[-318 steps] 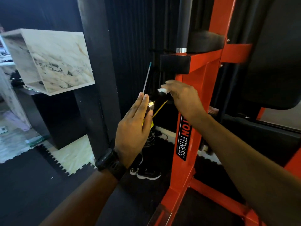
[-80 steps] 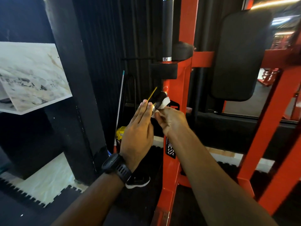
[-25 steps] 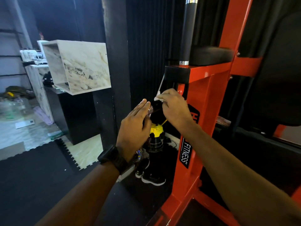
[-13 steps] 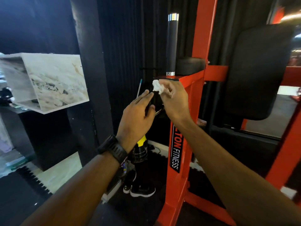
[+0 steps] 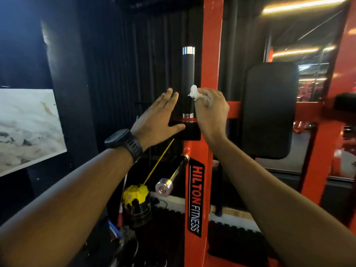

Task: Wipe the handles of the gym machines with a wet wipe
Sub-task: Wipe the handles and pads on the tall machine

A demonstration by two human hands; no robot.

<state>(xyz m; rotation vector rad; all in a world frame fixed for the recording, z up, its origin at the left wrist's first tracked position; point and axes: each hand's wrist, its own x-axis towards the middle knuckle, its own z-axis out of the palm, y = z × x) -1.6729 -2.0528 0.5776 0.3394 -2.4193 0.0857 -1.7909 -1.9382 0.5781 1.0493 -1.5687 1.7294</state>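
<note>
My right grip (image 5: 210, 110), before the red frame (image 5: 211, 54), pinches the bunched wet wipe (image 5: 193, 93) against the upright black handle (image 5: 188, 74), low on its side; my left grip (image 5: 159, 118) is open beside it. Best I wrap the wipe round and stroke the full length. The handle's back and most of the wipe are hidden.

White wipe (image 5: 193, 93); black handle (image 5: 188, 81), silver-capped; orange-red frame (image 5: 212, 54); possibly marbled grey-beige panel (image 5: 28, 128).

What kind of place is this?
Probably a gym: the orange frame says Hilton Fitness, there is a black pad, and the right hand holds a wipe by an upright handle.
</note>
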